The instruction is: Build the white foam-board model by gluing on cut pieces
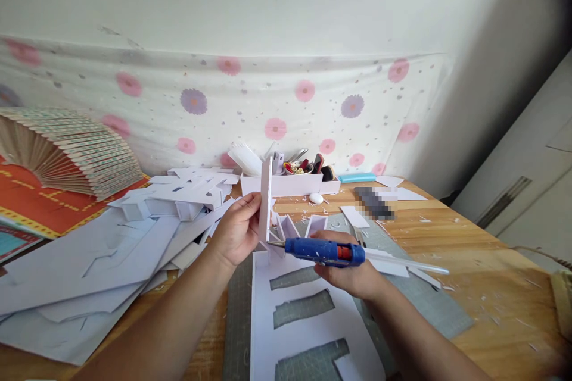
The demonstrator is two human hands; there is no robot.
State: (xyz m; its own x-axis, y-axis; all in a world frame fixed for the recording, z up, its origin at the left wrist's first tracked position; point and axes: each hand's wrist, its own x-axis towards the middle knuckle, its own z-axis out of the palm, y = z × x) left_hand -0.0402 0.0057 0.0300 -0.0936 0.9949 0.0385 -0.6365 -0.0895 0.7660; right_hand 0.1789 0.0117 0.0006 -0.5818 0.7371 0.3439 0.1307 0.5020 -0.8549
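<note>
My left hand [239, 227] pinches a narrow white foam board strip [266, 196], held upright on its end. In my right hand [346, 277] is a blue hot glue gun [324, 251], with a clear glue stick [409, 262] jutting out of its back. The gun's metal nozzle meets or nearly meets the strip's lower edge. Below both hands lies a large white foam board piece [304, 328] with several cut-out openings and a raised left edge. Behind the gun, small folded white pieces [288, 227] stand partly hidden by it and my right hand.
A grey cutting mat [429, 297] lies on the wooden table [504, 286]. White board offcuts [134, 250] pile up on the left, before a folding fan [84, 149]. At the back stands a white box [286, 184] of tools. White scraps and a blurred dark object [375, 202] lie right.
</note>
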